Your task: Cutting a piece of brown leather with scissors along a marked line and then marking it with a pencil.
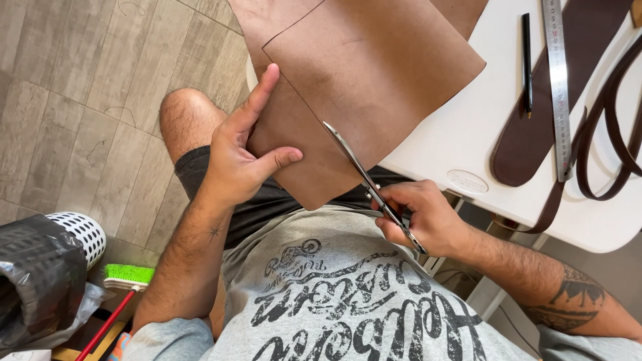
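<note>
Best to keep left hand (237, 157) pinching the flat tan leather sheet (354, 80) taut off the white counter's (461, 134) edge. Right hand (424, 217), gripping steel scissors (368, 180), should follow the drawn line slowly.

Brown leather sheet (361, 73), hanging off the white table's (455, 134) near edge: left hand (237, 157) gripping its left side, right hand (424, 217) closed on scissors (364, 177) cutting into it. Steel ruler (557, 87) and pen (526, 63) lie toward the table's far edge.

Looks like a home leather workshop: white table (461, 127) with steel ruler (557, 87), dark leather straps (612, 127), wood-look tiled floor (73, 100), broom (127, 277) beside a bin (80, 230).
</note>
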